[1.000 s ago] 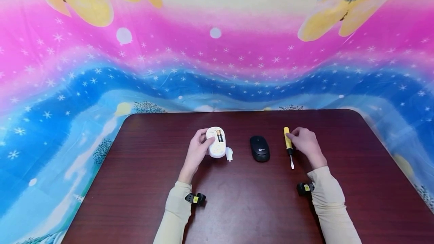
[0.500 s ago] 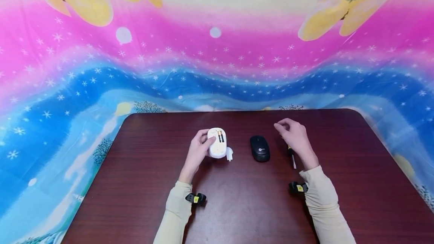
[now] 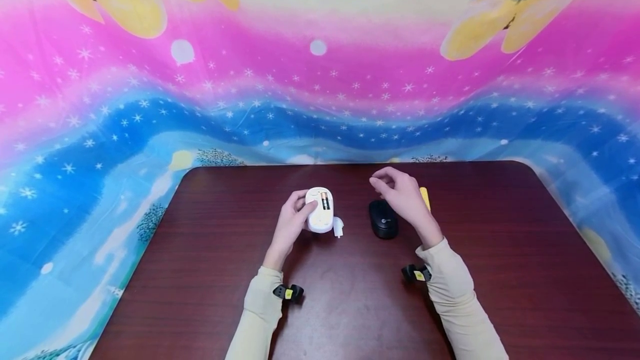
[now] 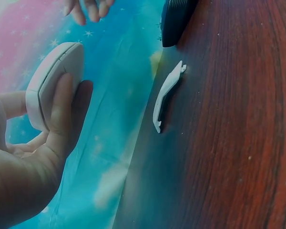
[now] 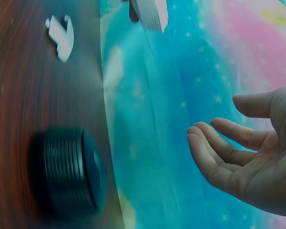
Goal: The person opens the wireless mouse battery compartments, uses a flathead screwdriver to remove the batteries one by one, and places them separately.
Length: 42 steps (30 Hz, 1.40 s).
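A white computer mouse [image 3: 320,220] is held above the table by my left hand [image 3: 291,221], thumb on its underside and fingers around its edge. Its uncovered compartment shows batteries [image 3: 325,201]. Just right of it lies the small white battery cover [image 3: 338,227], also seen on the table in the left wrist view. My right hand [image 3: 400,193] hovers over the far end of a black mouse [image 3: 383,221], its fingers loosely bent with nothing between them, as the right wrist view shows. Behind that hand a yellow screwdriver handle [image 3: 425,198] peeks out; its shaft is hidden.
The dark red wooden table [image 3: 350,304] ends in a straight far edge with rounded corners. A patterned cloth [image 3: 320,88] hangs behind it and along the sides. Each sleeve carries a small black wrist camera [image 3: 289,293].
My right hand has let go of the yellow screwdriver and moved left to above the black mouse. The left hand holds the white mouse in nearly the same place.
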Each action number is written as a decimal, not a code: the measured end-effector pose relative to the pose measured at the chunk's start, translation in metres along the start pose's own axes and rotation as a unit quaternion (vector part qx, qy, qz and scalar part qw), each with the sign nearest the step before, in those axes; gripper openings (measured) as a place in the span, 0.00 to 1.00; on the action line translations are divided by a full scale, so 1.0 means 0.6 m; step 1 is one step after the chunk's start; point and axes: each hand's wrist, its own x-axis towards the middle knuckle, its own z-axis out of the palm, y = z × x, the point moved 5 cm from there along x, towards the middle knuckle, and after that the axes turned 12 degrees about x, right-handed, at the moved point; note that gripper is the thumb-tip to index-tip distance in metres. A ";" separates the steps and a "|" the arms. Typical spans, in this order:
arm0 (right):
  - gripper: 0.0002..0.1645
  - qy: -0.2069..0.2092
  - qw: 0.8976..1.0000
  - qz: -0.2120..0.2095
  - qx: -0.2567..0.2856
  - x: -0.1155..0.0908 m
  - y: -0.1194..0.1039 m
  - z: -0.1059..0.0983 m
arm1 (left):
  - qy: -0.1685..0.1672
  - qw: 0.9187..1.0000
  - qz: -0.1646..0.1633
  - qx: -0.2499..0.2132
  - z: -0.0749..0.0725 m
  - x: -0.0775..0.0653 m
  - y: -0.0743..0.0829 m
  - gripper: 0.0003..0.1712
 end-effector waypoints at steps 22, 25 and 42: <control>0.24 -0.086 0.992 -0.031 0.084 0.012 -0.035 0.149 | 0.023 1.000 0.009 -0.009 -0.005 0.000 0.002 0.21; 0.25 -0.085 0.991 -0.035 0.094 0.011 -0.034 0.160 | 0.020 1.000 0.009 -0.010 -0.005 0.001 0.003 0.21; 0.17 -0.062 0.992 -0.031 0.108 0.013 -0.025 0.183 | 0.022 1.000 -0.002 -0.019 -0.010 0.001 0.003 0.21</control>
